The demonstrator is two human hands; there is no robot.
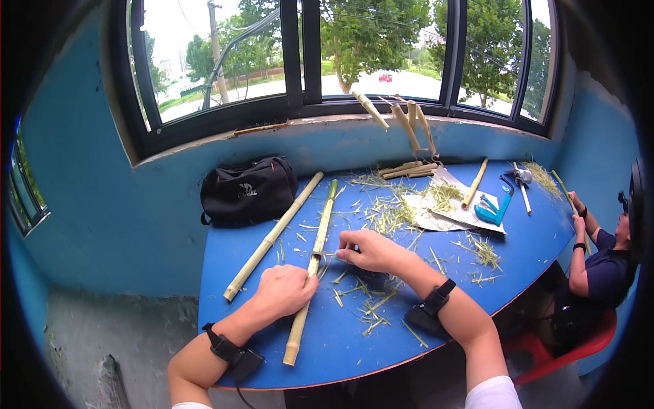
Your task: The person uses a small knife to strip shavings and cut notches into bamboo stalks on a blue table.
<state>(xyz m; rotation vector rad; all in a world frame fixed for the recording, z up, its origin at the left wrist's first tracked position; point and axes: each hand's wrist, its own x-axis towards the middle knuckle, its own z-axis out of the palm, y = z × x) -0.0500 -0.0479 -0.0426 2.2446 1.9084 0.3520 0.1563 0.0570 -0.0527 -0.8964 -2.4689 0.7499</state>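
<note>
A pale bamboo pole (320,232) with a greener far end lies on the blue table, pointing away from me. My left hand (284,290) is closed over its near half, pressing it to the tabletop. Just beyond that hand, a small dark, flat piece (316,255) lies across the pole; I cannot tell if it is a blade or a notch. My right hand (371,250) is closed beside this spot, fingertips pinched toward the pole. What they hold is too small to make out. Left of the pole lies a second bamboo pole (274,235).
A black bag (249,191) stands at the back left. Shavings (388,217) litter the table's middle and right. A teal-handled tool (494,210) and a short bamboo piece (475,184) rest on white sheets. At the right, a seated person (599,252) holds a green stick (567,194).
</note>
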